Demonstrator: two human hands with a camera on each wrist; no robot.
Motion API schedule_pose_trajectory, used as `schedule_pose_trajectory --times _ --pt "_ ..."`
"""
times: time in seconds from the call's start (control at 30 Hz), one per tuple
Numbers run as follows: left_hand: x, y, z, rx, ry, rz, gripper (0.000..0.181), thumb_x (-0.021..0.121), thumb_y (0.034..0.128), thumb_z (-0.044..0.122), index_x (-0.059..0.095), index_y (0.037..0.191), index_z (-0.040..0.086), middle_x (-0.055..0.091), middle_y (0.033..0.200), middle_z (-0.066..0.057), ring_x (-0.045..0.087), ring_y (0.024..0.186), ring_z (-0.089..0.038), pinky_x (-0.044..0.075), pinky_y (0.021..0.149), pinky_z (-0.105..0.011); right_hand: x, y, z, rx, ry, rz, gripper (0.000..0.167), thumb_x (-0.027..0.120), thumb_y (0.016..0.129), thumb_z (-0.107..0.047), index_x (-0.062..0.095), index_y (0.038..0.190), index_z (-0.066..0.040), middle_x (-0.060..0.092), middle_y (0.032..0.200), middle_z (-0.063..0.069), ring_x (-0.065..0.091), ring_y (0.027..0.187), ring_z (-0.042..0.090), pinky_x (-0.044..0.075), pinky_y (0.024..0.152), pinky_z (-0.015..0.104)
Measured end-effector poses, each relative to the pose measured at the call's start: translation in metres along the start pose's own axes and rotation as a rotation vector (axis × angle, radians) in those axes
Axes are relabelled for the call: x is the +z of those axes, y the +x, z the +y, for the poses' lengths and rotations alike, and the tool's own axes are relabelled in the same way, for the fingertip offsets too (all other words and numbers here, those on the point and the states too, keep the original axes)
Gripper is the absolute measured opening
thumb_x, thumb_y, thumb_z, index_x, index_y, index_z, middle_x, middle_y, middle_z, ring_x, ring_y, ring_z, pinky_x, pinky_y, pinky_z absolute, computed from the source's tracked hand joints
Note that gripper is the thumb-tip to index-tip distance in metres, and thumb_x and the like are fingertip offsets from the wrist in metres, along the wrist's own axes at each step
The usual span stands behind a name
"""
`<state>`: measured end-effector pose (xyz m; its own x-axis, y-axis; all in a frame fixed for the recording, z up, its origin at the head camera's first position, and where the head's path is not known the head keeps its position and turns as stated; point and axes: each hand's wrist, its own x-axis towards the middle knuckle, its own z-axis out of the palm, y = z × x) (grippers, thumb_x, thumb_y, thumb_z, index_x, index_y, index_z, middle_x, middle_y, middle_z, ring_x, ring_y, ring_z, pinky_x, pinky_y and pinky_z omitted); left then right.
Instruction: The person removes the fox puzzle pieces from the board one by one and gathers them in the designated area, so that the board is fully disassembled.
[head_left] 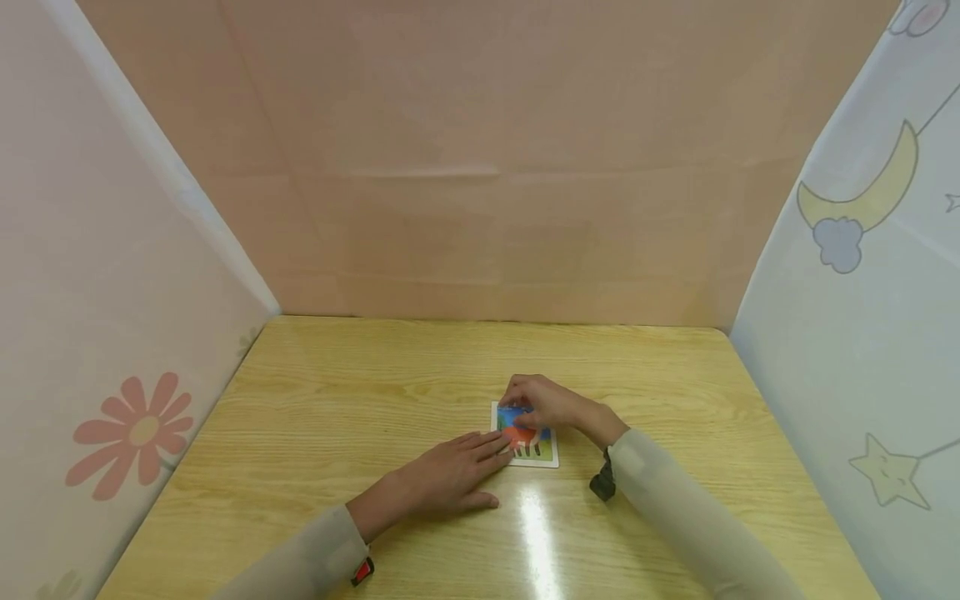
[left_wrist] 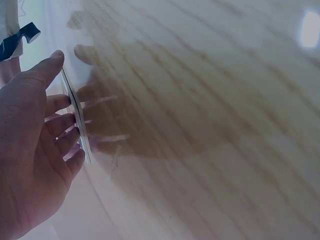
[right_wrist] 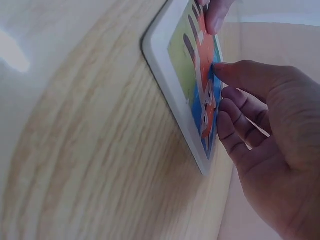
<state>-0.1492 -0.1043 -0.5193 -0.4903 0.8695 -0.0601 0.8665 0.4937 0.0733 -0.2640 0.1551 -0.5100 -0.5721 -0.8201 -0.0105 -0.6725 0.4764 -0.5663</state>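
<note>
Here, a picture board (head_left: pixel 534 446) lies flat on the surface (head_left: pixel 405 367); the straight-fingered left hand (head_left: pixel 453 475) at its left edge should brace it while the right hand (head_left: pixel 546 402), narrowly curved over it, grip unclear, works gently.

The pale yellow-brown, flat-topped desk (head_left: pixel 360 375) has a wood-grain surface, smooth and glossy enough to throw back a bright streak of light. The white-bordered, nearly square picture board (head_left: pixel 542 450) looks like thick, smooth card with a printed face. The peach-coloured back sheet (head_left: pixel 480 237) looks matt and lightly creased; the white printed side sheets (head_left: pixel 135 275) and pale long sleeves (head_left: pixel 686 508) look like matt cloth.
</note>
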Motion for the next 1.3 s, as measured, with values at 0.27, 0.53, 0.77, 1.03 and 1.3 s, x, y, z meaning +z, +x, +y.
schedule_pose_trajectory --times 0.27,0.53,0.77,1.03,1.3 --pt "-0.002 0.000 0.001 -0.001 -0.002 -0.008 0.074 0.042 0.1117 0.055 0.029 0.168 0.009 0.027 0.174 -0.010 0.026 0.161 -0.026 0.030 0.129 -0.046 -0.002 0.005 -0.001 0.027 -0.008 -0.038 0.032 0.082 0.092 -0.007 0.077 0.124 -0.007 0.066 0.112 0.002 0.061 0.097 0.014 0.055 0.085 0.027" --pt "-0.003 0.001 0.001 -0.006 -0.022 -0.025 0.074 0.043 0.1116 0.055 0.030 0.168 0.009 0.028 0.174 -0.010 0.025 0.161 -0.026 0.029 0.129 -0.047 -0.003 0.009 -0.003 0.030 -0.023 -0.079 0.033 0.081 0.093 -0.006 0.076 0.126 -0.007 0.066 0.114 0.002 0.063 0.102 0.015 0.056 0.092 0.030" --pt "-0.004 0.004 0.000 -0.010 -0.032 -0.039 0.072 0.043 0.1117 0.054 0.033 0.167 0.009 0.029 0.173 -0.010 0.025 0.161 -0.026 0.027 0.130 -0.046 -0.006 0.009 -0.003 0.000 -0.030 -0.084 0.033 0.081 0.092 -0.005 0.076 0.124 -0.005 0.067 0.112 0.002 0.064 0.101 0.015 0.057 0.090 0.030" --pt "-0.005 0.006 -0.001 -0.002 0.007 -0.029 0.072 0.044 0.1112 0.055 0.036 0.166 0.009 0.032 0.172 -0.011 0.028 0.160 -0.026 0.030 0.129 -0.046 -0.008 0.011 0.000 -0.053 -0.045 -0.085 0.033 0.080 0.092 -0.005 0.076 0.125 -0.004 0.067 0.113 0.004 0.062 0.100 0.015 0.057 0.091 0.031" --pt "-0.007 0.007 0.000 -0.012 -0.040 -0.044 0.073 0.046 0.1105 0.055 0.035 0.166 0.009 0.032 0.172 -0.011 0.029 0.160 -0.026 0.030 0.129 -0.046 -0.007 0.011 -0.001 -0.018 -0.008 -0.089 0.033 0.081 0.091 -0.002 0.076 0.123 -0.004 0.067 0.114 0.004 0.062 0.102 0.015 0.056 0.092 0.031"
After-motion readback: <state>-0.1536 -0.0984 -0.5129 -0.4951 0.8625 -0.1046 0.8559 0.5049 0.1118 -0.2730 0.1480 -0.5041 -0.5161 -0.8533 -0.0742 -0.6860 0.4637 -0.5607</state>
